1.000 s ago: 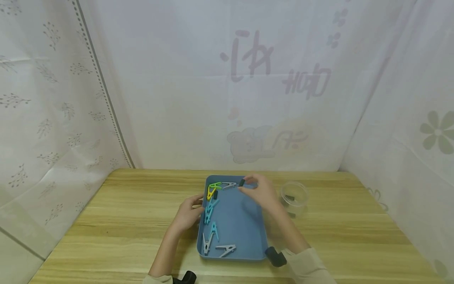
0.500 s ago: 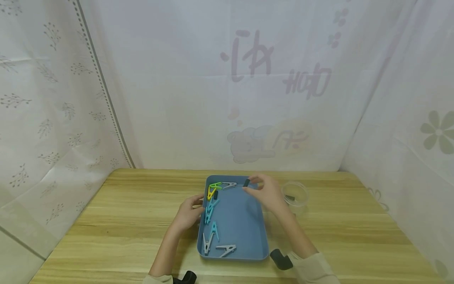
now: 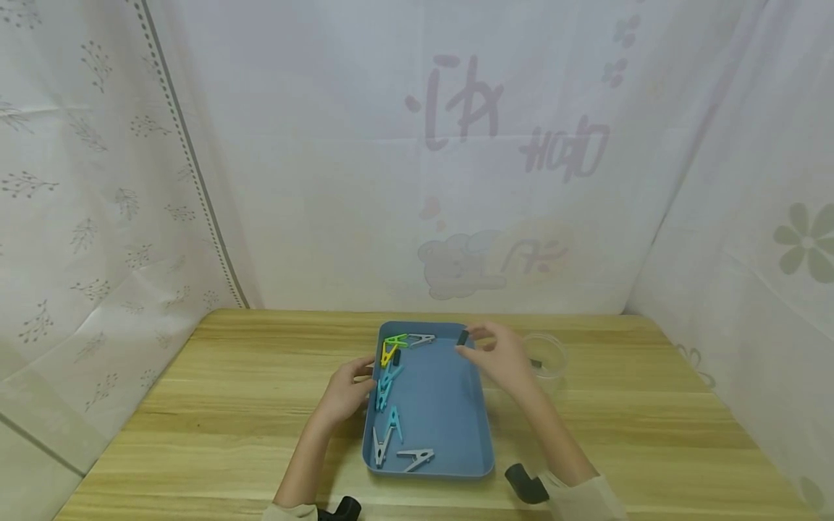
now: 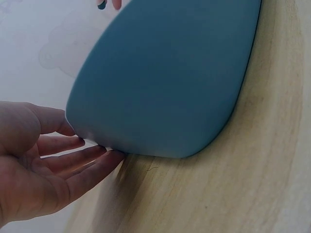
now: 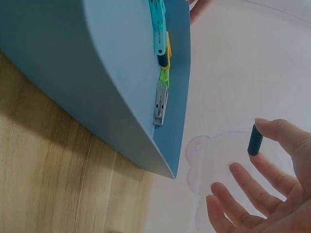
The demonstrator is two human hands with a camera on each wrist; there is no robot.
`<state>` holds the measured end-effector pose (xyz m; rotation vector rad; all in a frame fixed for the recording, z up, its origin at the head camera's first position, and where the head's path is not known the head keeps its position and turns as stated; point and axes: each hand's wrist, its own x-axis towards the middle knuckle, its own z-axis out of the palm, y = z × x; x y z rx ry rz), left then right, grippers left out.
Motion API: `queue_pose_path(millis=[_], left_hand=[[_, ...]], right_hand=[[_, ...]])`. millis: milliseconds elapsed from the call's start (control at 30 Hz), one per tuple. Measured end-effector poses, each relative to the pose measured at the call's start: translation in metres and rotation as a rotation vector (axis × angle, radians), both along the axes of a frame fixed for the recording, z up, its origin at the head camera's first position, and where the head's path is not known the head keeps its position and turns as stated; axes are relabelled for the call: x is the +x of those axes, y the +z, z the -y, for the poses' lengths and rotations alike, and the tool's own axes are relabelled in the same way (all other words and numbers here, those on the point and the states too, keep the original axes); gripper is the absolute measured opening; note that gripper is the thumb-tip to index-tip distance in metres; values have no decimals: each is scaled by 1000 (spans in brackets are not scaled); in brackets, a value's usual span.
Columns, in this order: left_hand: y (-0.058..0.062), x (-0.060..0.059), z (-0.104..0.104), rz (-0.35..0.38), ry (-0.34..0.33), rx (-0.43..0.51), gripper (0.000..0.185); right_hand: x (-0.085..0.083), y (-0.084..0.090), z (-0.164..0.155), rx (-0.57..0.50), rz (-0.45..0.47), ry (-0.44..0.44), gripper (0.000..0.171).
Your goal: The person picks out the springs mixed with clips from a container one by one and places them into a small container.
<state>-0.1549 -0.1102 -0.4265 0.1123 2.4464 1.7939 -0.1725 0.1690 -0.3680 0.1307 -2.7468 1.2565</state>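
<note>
The black peg (image 3: pixel 462 337), pinched between thumb and forefinger of the right hand (image 3: pixel 498 356), now hangs over the tray's (image 3: pixel 449 434) far right rim, having drifted right from mid-tray toward the clear cup (image 3: pixel 546 356). The left hand (image 3: pixel 345 394), fingers relaxed, rests against the tray's left wall.

Head view: sits high at the table's (image 3: pixel 228 405) near edge, looks forward and down, takes in the whole tabletop and the curtain behind it.
Left wrist view: rides low, right up against the blue tray's (image 4: pixel 165 82) left outer wall, facing across it; the tabletop (image 4: pixel 272 160) runs beside it.
Right wrist view: low at the tray's (image 5: pixel 97 87) right side, looking up along its wall to the pegs (image 5: pixel 160 104) clipped on the far rim.
Shared: all three catch the blue tray (image 3: pixel 433 405); head and right wrist both show the pegs (image 3: pixel 394 347).
</note>
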Motion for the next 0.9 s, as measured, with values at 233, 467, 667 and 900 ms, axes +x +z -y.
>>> queue_pose_path(millis=[233,467,667,900], left_hand=[[-1,-1,0,10,-5,-4,52],[-2,-1,0,7,-5,0,52],[-2,-1,0,4,-4,5,52],[-2,-1,0,8,-5,11,52]], right_hand=[[6,2,-6,-10,4,5,45],[10,0,-12,-8,0,-15,46],[13,1,-18,5,-14,-30,45],[15,3,-23,-1,-11,-33,48]])
